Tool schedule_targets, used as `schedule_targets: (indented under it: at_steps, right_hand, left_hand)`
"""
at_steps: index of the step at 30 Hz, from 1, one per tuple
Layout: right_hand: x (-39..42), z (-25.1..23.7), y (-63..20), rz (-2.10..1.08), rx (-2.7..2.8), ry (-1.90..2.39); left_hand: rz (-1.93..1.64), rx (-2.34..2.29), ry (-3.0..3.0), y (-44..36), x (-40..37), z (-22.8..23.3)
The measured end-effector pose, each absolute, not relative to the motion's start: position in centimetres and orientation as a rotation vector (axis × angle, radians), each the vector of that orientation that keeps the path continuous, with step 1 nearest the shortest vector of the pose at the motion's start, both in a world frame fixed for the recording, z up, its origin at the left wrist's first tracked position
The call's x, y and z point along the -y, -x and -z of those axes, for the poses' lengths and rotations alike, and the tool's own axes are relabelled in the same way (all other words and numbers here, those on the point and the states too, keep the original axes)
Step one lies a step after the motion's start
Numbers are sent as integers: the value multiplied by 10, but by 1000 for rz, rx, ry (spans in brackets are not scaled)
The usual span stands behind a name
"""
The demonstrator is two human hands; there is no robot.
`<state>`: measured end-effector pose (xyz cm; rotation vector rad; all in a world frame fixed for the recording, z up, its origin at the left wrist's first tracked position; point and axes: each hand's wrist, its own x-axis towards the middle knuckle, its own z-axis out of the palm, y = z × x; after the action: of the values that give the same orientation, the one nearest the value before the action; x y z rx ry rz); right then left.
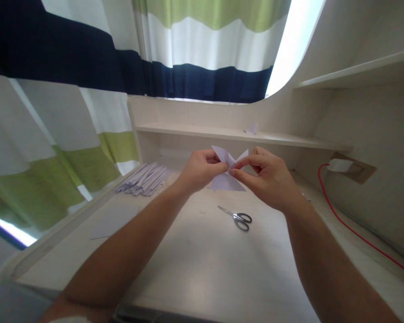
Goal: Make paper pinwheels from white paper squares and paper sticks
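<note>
A piece of folded white paper (pixel 227 182) with pointed corners is held up above the desk, between my two hands. My left hand (pixel 205 168) is closed on its left side, thumb pressed near the middle of the paper. From the other side, my right hand (pixel 264 172) pinches the paper close to its centre, with thumb and forefinger almost meeting my left thumb. Parts of the folds are covered by my fingers. Below the hands, a pair of scissors (pixel 237 218) with black handles lies on the desk, touched by neither hand.
A pile of thin white paper strips (pixel 144 179) lies at the desk's back left, with flat sheets (pixel 112 220) nearer. A small paper piece (pixel 252 128) rests on the back shelf (pixel 202 130). At right, a red cable (pixel 343 222) runs from a white plug (pixel 339 165).
</note>
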<state>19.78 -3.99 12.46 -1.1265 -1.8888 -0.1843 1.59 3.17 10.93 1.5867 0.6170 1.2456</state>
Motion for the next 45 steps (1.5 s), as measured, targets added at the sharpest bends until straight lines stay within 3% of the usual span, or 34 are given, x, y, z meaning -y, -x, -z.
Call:
schedule_targets:
  at_steps: [25, 45]
  right_hand:
    - [40, -120, -191, 412, 1892, 1148]
    - [41, -119, -190, 415, 1942, 1156]
  left_hand:
    - [-1284, -782, -1547, -19, -28, -114]
    - [-1261, -854, -1605, -19, -33, -108]
